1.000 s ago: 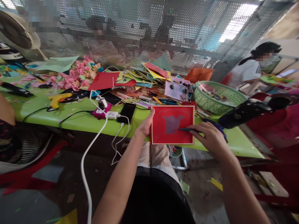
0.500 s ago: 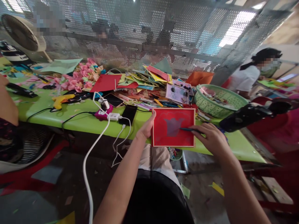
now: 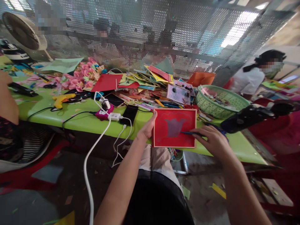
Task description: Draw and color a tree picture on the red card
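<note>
My left hand [image 3: 148,127] grips the left edge of a red framed board [image 3: 161,137], its thumb on the front and its other fingers hidden behind. The board tilts toward me over the table's front edge. A greyish-purple, pot-like shape [image 3: 173,127] shows in its middle, with fainter outlines around it. In my right hand [image 3: 212,137] is a slim dark pen-like tool [image 3: 187,133], pinched in the fingers. Its tip lies at the right side of the purple shape; whether it touches cannot be seen.
On the green table [image 3: 77,120] are a purple power adapter [image 3: 103,114], a phone [image 3: 129,114], a yellow glue gun [image 3: 62,100] and piled coloured paper [image 3: 140,79]. A green basket [image 3: 217,103] and a dark bottle [image 3: 243,118] stand right. A white cable [image 3: 87,175] hangs in front.
The pen-like tool's tip has shifted slightly down and right along the purple shape's edge. My left hand keeps its hold on the board.
</note>
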{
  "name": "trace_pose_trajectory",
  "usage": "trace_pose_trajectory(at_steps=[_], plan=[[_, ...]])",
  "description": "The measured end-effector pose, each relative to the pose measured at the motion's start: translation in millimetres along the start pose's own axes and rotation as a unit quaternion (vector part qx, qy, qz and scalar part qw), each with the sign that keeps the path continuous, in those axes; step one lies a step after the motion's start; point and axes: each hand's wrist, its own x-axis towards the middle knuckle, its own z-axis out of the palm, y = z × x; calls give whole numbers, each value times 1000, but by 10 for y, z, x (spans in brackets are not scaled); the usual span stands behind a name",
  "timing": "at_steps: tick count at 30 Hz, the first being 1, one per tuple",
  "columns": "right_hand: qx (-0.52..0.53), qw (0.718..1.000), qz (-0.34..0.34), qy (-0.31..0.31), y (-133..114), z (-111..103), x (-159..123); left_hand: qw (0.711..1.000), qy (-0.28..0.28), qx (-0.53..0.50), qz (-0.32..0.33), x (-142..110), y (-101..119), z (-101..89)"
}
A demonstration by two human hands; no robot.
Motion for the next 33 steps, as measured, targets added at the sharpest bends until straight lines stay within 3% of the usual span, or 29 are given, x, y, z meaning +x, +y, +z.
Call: trace_pose_trajectory(at_steps=[17, 23, 28, 33], plan=[[-4, 1000, 17, -7, 28, 7, -15, 1000, -5, -4, -3, 0, 3, -23], [27, 999, -20, -32, 4, 7, -50, 1000, -3, 4, -1, 21, -4, -43], [4, 1000, 8, -10, -22, 24, -23, 1000, -12, -3, 3, 35, -11, -61], [29, 999, -11, -44, -51, 32, -38, 1000, 6, 10, -1, 26, -4, -45]])
